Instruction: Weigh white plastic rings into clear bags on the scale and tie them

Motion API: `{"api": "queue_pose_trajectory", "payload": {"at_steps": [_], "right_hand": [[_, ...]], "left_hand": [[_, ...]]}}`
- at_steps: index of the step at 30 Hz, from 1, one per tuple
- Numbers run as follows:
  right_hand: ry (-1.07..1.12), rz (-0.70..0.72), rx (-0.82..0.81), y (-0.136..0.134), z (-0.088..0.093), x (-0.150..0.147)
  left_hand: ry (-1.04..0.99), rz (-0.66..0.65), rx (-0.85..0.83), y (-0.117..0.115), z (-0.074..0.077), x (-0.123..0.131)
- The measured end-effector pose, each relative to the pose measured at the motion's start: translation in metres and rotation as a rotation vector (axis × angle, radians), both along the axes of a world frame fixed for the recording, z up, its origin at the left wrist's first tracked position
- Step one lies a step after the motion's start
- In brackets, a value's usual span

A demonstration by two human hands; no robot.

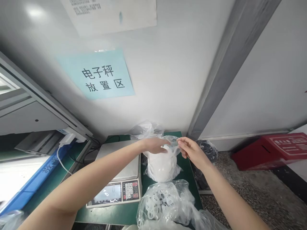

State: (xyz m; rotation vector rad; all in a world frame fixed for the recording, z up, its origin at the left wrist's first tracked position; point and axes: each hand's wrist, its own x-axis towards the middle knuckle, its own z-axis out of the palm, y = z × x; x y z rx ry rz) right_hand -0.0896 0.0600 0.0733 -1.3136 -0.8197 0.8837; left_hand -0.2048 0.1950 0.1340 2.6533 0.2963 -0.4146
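A clear plastic bag point(161, 167) full of something white stands upright on the green tabletop, right of the digital scale. My left hand point(157, 145) reaches across the scale to the bag's gathered top, thumb and fingers around the film there; its fingertips are partly hidden. At the right side of the bag's mouth, my right hand point(190, 150) pinches the film's edge between thumb and fingers. Closer to me lies a second clear bag point(165, 204) holding several small white ring-like plastic parts.
The digital scale point(130, 166) has a display and a keypad in front. Behind the white bag lies crumpled clear film point(147, 129). A blue-edged rack point(31, 182) and a white plug with cable point(67, 139) are at left. Right of the table are a dark bag point(207, 150) and a red box point(268, 150).
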Motion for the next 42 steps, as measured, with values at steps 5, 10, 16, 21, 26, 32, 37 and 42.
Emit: {"api": "queue_pose_trajectory", "payload": {"at_steps": [5,10,16,21,26,32,37,42], "right_hand": [[-0.144,0.078,-0.012,-0.011,-0.026,0.022],[-0.396,0.207,-0.144,-0.006,-0.049,0.019],[-0.684,0.097,0.035,0.038,-0.045,-0.017],[-0.745,-0.033,0.105,0.039,-0.037,-0.024],[-0.597,-0.306,0.038,-0.017,-0.052,-0.01],[-0.787,0.061,-0.441,-0.082,-0.111,-0.038],[-1.004,0.253,-0.754,-0.09,-0.147,-0.062],[-0.93,0.266,-0.745,-0.088,-0.149,-0.061]], "left_hand": [[-0.47,0.146,-0.208,0.029,0.028,-0.05],[-0.603,0.242,-0.226,0.064,-0.023,-0.092],[-0.462,0.307,-0.262,0.025,-0.119,-0.026],[-0.582,0.459,-0.338,0.015,-0.124,0.011],[-0.757,0.529,-0.393,0.035,-0.079,-0.016],[-1.121,0.614,-0.325,0.079,0.02,-0.087],[-1.255,0.783,-0.202,0.103,0.031,-0.129],[-1.025,0.869,-0.258,0.115,-0.024,-0.169]]}}
